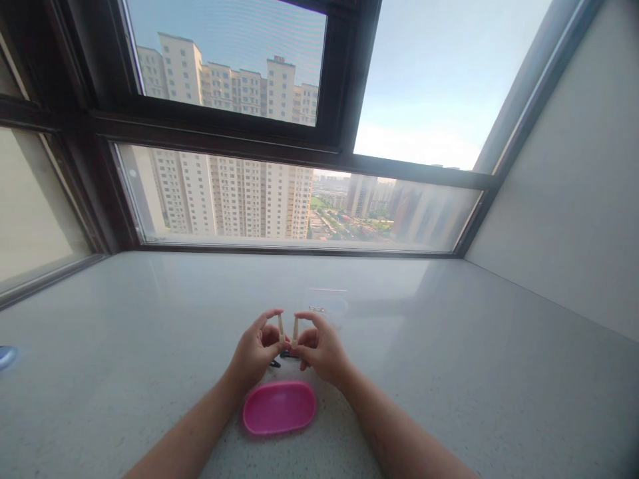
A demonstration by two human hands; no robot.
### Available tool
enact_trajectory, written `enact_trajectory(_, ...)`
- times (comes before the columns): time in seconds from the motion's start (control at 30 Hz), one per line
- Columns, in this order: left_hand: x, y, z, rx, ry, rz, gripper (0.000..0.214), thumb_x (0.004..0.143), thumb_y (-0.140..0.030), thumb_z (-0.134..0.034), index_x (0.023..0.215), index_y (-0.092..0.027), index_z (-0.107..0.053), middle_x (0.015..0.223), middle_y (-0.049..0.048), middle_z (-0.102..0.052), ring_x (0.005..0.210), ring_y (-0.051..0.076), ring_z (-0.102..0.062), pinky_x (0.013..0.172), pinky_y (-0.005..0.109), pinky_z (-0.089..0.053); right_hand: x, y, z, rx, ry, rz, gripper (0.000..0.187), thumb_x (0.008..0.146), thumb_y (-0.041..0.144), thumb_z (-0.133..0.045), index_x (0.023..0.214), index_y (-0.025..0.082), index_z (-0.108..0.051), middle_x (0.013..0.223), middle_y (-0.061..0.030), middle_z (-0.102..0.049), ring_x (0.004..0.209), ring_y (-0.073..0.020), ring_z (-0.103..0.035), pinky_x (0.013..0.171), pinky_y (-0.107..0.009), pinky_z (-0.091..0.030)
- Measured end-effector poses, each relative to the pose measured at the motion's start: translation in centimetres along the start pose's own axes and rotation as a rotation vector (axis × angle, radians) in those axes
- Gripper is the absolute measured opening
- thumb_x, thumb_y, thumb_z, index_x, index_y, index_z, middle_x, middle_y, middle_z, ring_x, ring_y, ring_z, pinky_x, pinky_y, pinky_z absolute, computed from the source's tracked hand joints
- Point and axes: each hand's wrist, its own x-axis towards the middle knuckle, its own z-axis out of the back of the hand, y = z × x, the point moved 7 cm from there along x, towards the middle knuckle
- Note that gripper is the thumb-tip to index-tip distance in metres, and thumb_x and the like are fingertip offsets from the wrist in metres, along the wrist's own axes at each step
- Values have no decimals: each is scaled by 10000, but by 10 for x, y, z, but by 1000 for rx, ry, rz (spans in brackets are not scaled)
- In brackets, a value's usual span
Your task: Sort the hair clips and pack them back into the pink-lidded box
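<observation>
Head — pale sticks [295,330] between fingers [308,338] — indistinct

Tray [279,407] on sill [424,372] betw. forearms [200,419], hands [252,349] beyond, window [299,142] @ back, wall [574,173] R.

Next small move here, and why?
Probably lower both pieces toward the pink oval tray: the left hand and right hand each pinch a slim beige clip-like piece between thumb and fingertip, and the tray sits just nearer the wearer.
</observation>
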Motion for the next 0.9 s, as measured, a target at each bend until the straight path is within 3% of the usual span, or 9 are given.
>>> enact_trajectory(0.53,0,2,0,86,13,-39,511,708,-209,-625,1191,-207,-460,605,-65,-523,576,99,-533,558,234,-446,1,4,-1,-91,6,23,585,666,281,-690,1194,255,-439,642,61,-507,377,-34,-439,309,-140,-410)
enact_trajectory(0.73,1,0,1,13,5,8,724,691,-200,-650,1322,-231,-297,570,-90,-494,541,82,-499,549,217,-416,2,5,1,-58,-13,24,641,615,298,-732,1196,226,-470,636,47,-534,392,-52,-466,307,-158,-417)
enact_trajectory(0.9,0,-1,1,0,-4,32,719,674,-211,-669,1304,-211,-323,588,-78,-524,570,96,-527,577,230,-426,3,3,4,-34,-54,31,594,581,321,-749,1117,187,-531,635,37,-551,393,-59,-464,306,-174,-418)
